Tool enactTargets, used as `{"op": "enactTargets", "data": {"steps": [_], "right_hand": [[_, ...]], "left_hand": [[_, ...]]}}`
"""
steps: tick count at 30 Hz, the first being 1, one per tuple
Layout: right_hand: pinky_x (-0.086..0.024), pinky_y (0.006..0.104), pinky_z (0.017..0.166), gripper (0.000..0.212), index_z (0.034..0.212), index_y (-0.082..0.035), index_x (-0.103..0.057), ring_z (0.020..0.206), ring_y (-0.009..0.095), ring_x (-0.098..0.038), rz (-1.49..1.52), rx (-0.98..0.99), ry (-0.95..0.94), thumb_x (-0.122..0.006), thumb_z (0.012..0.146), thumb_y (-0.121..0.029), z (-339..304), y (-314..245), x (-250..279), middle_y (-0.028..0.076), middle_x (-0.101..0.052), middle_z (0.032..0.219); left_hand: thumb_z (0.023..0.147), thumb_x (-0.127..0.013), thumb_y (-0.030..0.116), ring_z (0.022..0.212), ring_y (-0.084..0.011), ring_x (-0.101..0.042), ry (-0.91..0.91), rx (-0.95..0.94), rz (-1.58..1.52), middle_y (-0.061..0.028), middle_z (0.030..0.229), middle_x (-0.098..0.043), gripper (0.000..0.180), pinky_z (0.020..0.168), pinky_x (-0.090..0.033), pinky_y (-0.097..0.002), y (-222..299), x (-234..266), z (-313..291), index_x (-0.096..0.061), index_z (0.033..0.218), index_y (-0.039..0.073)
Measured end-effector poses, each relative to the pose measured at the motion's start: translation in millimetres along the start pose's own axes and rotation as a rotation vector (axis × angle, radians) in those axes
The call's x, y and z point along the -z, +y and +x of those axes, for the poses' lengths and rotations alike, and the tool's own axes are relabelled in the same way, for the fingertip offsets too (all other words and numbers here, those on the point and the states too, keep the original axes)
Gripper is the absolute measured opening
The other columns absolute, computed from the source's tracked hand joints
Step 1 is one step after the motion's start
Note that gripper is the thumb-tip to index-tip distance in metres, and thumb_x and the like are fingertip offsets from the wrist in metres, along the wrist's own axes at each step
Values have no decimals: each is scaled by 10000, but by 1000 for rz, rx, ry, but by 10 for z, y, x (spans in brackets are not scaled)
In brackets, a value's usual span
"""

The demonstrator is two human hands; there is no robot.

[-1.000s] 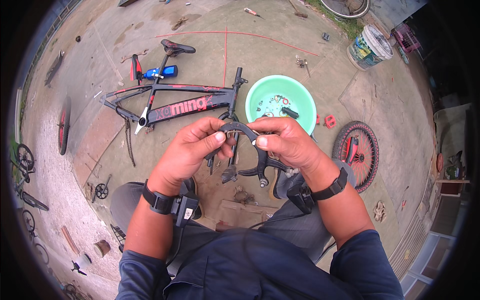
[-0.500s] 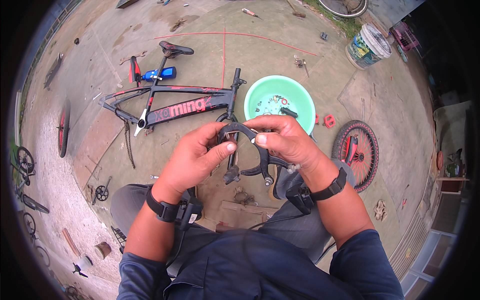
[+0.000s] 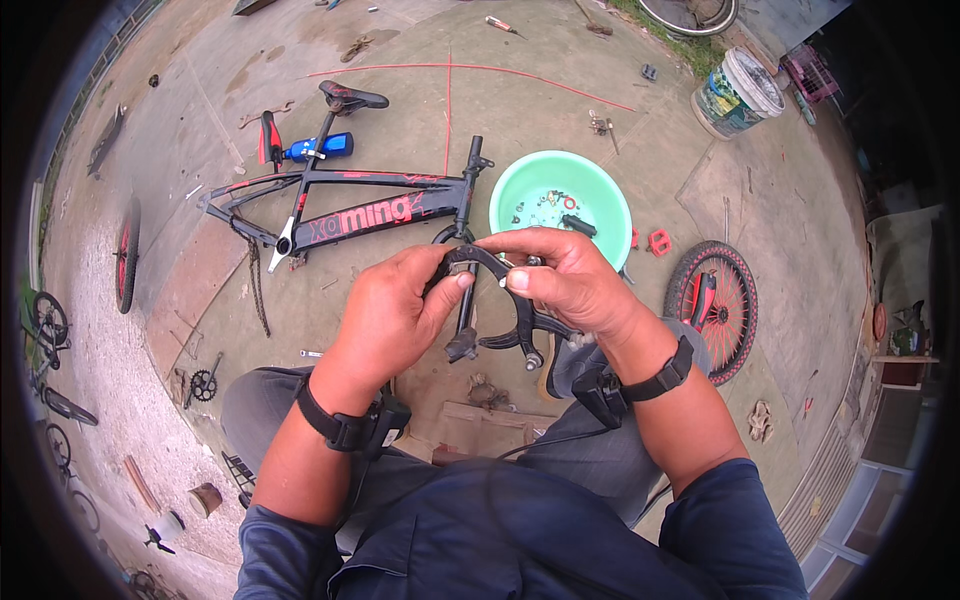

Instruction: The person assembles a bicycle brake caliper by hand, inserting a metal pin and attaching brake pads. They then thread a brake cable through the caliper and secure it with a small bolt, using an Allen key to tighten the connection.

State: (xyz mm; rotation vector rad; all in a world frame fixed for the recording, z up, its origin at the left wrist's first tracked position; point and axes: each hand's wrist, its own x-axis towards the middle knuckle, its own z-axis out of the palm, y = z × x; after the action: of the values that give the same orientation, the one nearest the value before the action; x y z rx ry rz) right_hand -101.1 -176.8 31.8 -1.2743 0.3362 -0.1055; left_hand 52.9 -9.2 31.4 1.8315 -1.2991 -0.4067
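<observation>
The bare left hand [image 3: 393, 312] has been lowered and turned, its thumb brought nearer the bare right hand's [image 3: 573, 283] thumb. Its curled fingertips, earlier seen beneath the black curved metal brake caliper [image 3: 524, 318], are now hidden. A slender silver-coloured metal piece [image 3: 311, 353] has been uncovered.

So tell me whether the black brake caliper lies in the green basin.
No, the left hand and right hand hold the brake caliper between them.

- Concrete floor [image 3: 400, 120]; black-red bike frame [image 3: 370, 220] lies flat
- Mint-green basin [image 3: 560, 168], red pedal [image 3: 659, 242] beside it
- Red-spoked wheel [image 3: 738, 335], right
- Bucket [image 3: 728, 105], upper right
- Crankset [image 3: 203, 387], left
</observation>
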Motion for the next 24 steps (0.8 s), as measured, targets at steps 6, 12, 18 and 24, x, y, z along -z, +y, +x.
{"op": "enactTargets", "data": {"steps": [6,12,18,24], "right_hand": [[-442,292,926,484,1262,28,-634,1016,126,-571,4,25,-1,-702,849,-214,2,9,-7,56,-657,1098],[-443,293,922,476,1255,32,-635,1030,121,-570,-53,23,-14,-693,853,-217,0,-18,11,61,-655,1111],[-452,262,858,469,1254,35,-632,992,100,-578,30,16,-16,-675,872,-233,-3,-46,-49,58,-664,1109],[-453,221,778,480,1266,25,-629,918,61,-576,21,-9,-24,-674,886,-266,-1,-86,-69,24,-679,1052]], "left_hand": [[892,-706,203,725,-380,-640,11,-28,21,-176,836,-651,234,616,-504,-423,-7,-6,6,-656,1029,20],[892,-708,202,714,-383,-632,29,-45,19,-179,823,-645,225,609,-497,-424,-20,-19,3,-658,1011,17],[898,-704,188,703,-369,-631,28,-10,-16,-178,824,-651,204,615,-497,-408,-29,-48,7,-667,1004,17],[912,-685,156,683,-304,-623,-6,38,-19,-154,795,-642,186,625,-495,-376,-13,-29,2,-665,1021,7]]}}
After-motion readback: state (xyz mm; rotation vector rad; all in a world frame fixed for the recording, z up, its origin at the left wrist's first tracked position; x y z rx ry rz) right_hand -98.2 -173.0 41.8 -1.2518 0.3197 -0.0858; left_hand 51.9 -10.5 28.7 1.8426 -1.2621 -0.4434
